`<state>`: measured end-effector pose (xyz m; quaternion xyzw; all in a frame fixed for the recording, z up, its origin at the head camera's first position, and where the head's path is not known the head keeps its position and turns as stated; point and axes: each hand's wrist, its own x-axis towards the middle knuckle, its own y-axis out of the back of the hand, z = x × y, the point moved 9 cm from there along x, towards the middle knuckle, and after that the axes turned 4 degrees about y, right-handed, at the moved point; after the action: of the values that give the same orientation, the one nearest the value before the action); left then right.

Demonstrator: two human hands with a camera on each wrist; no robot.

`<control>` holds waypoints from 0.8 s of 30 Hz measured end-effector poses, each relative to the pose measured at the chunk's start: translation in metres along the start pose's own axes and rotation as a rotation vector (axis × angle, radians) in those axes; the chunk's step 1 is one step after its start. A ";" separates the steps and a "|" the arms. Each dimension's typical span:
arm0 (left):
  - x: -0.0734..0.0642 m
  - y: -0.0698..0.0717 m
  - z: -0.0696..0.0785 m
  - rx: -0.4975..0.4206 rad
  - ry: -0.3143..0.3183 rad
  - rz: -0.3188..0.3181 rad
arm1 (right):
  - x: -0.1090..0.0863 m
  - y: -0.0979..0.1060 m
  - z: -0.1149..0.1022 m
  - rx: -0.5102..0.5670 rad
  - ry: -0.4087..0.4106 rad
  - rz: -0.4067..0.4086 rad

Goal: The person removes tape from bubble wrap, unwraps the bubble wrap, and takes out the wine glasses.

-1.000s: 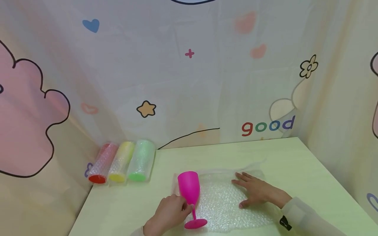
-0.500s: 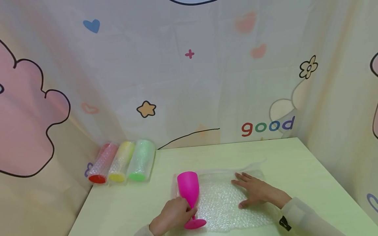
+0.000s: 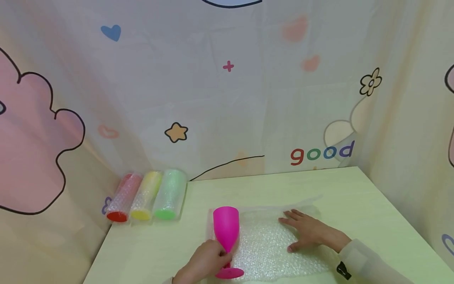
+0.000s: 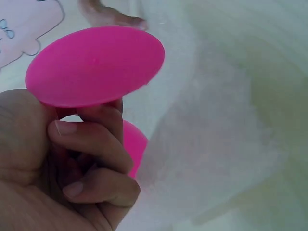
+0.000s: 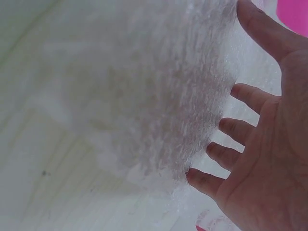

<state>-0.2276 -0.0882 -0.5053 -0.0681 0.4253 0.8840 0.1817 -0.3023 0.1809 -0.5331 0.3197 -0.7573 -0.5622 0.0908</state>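
A bright pink goblet (image 3: pixel 226 225) lies over the left end of a clear bubble wrap sheet (image 3: pixel 266 244), its bowl pointing away and its foot toward me. My left hand (image 3: pixel 207 258) grips it by the stem; in the left wrist view the round foot (image 4: pixel 96 65) shows above the curled fingers (image 4: pixel 98 144). On the right part of the sheet rests my right hand (image 3: pixel 312 230), fingers spread and straight. The right wrist view has its fingertips (image 5: pixel 228 126) against the bubble wrap (image 5: pixel 163 106).
At the back left of the pale table (image 3: pixel 248 189) lie three bubble-wrapped rolls or cups: one red (image 3: pixel 124 197), one yellow (image 3: pixel 146 195) and one green (image 3: pixel 170 193). A printed curtain (image 3: pixel 227 98) hangs behind and at both sides of the table.
The goblet's foot has shifted slightly left and toward me as the left hand moved a little nearer along the stem. My right hand stays spread in the same place.
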 end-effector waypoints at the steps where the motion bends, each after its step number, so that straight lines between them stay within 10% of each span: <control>1: -0.002 0.002 0.002 -0.022 -0.006 -0.008 | 0.000 0.000 0.001 0.003 -0.003 -0.002; 24: -0.023 0.034 0.015 -0.335 -0.173 -0.141 | 0.000 0.001 0.000 0.006 -0.007 -0.007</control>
<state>-0.2184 -0.1018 -0.4648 -0.0507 0.2491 0.9301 0.2650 -0.3025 0.1812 -0.5322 0.3207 -0.7582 -0.5613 0.0851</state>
